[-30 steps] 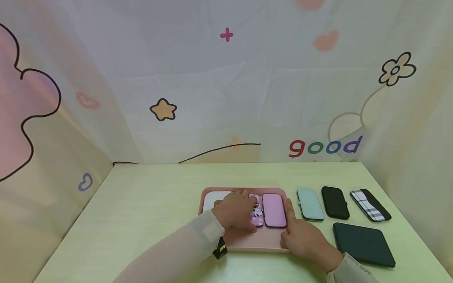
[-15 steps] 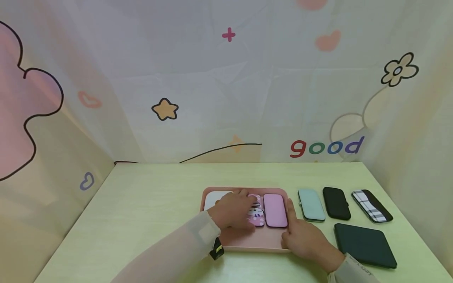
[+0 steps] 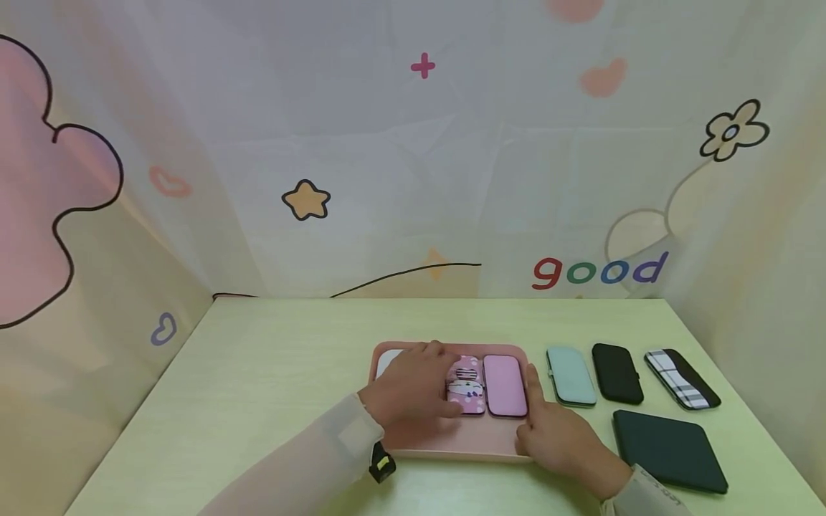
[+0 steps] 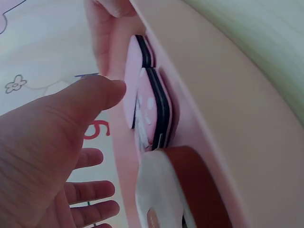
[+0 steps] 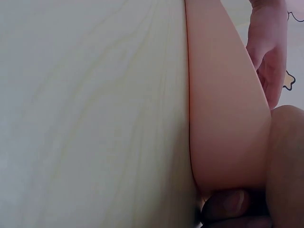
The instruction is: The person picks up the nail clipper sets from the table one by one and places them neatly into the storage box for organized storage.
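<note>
A pink tray (image 3: 464, 438) lies on the table with small flat cases in it. At its right end are a plain pink case (image 3: 505, 385) and a pink patterned case (image 3: 466, 398), side by side. My left hand (image 3: 409, 383) is over the tray left of them, its fingers extended and holding nothing. Below it, in the left wrist view, a white and brown case (image 4: 159, 187) shows, mostly hidden from the head view. My right hand (image 3: 558, 437) grips the tray's front right corner, index finger along the right side. Its thumb side overlaps the rim in the right wrist view.
Right of the tray lie a mint case (image 3: 571, 376), a black case (image 3: 616, 374) and a plaid and black case (image 3: 681, 380). Nearer stands a larger dark green case (image 3: 670, 451). A printed curtain (image 3: 361, 143) surrounds the table (image 3: 277, 373).
My left hand has moved left off the patterned pink case, so more of that case shows. The right hand stays at the tray's corner.
</note>
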Action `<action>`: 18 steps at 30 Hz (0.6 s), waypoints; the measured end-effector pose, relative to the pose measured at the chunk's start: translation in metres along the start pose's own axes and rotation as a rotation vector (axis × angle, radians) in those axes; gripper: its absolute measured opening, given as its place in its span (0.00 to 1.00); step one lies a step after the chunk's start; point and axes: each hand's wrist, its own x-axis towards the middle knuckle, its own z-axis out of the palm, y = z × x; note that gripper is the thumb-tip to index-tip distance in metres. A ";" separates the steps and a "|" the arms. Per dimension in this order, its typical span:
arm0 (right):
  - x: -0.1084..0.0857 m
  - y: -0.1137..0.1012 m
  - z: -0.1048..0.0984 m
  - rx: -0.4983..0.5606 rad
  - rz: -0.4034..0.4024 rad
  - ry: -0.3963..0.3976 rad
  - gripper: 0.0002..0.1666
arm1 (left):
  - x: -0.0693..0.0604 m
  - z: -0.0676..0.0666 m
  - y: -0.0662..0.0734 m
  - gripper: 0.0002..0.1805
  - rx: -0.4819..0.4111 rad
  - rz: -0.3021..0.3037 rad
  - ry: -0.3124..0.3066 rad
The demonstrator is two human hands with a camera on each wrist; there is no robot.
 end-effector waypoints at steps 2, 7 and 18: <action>0.000 0.000 0.000 -0.001 0.000 -0.003 0.59 | -0.004 -0.001 -0.003 0.41 -0.006 -0.017 0.012; 0.001 0.002 -0.001 -0.011 -0.003 -0.008 0.60 | -0.014 -0.003 -0.011 0.40 -0.002 -0.064 0.054; 0.003 0.002 0.001 -0.008 0.008 -0.007 0.60 | -0.038 -0.030 -0.024 0.42 -0.086 -0.111 0.133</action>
